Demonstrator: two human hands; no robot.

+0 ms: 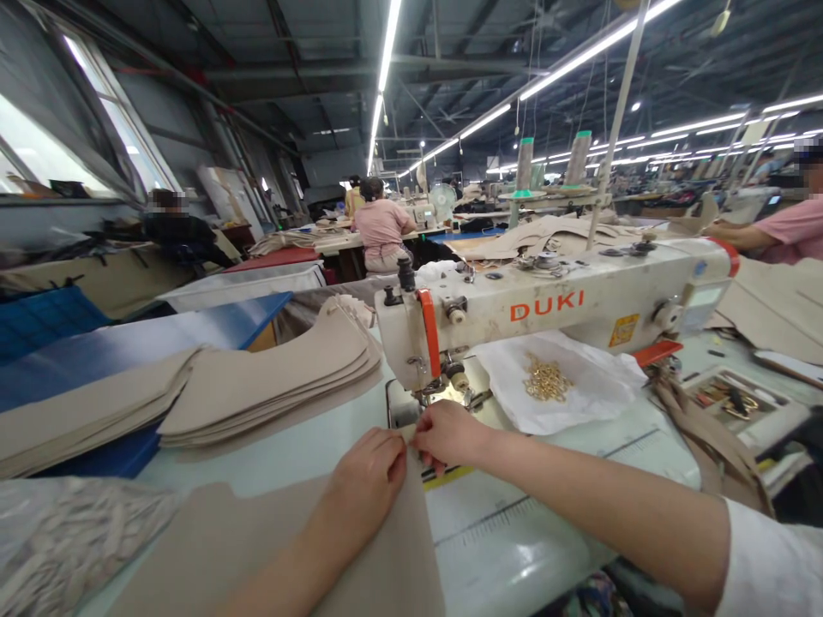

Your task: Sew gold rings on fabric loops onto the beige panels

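A beige fabric panel [289, 548] lies on the pale sewing table, its top corner close to the needle area of a white DUKI sewing machine [476, 317]. My left hand [373, 467] rests on the panel, fingers curled and pinching its edge near the presser foot. Right beside it, my right hand [450, 435] is closed at the same corner, fingertips together in front of the needle plate. What my right fingers pinch is mostly hidden behind them. The two hands nearly touch.
Stacked beige cut panels [276, 368] lie to the left. A plastic bag of small pieces [77, 540] sits at lower left. Gold metal rings [546, 379] lie on a white sheet [597, 403] under the machine arm. At right is a parts tray [771, 411]. Other people work farther back.
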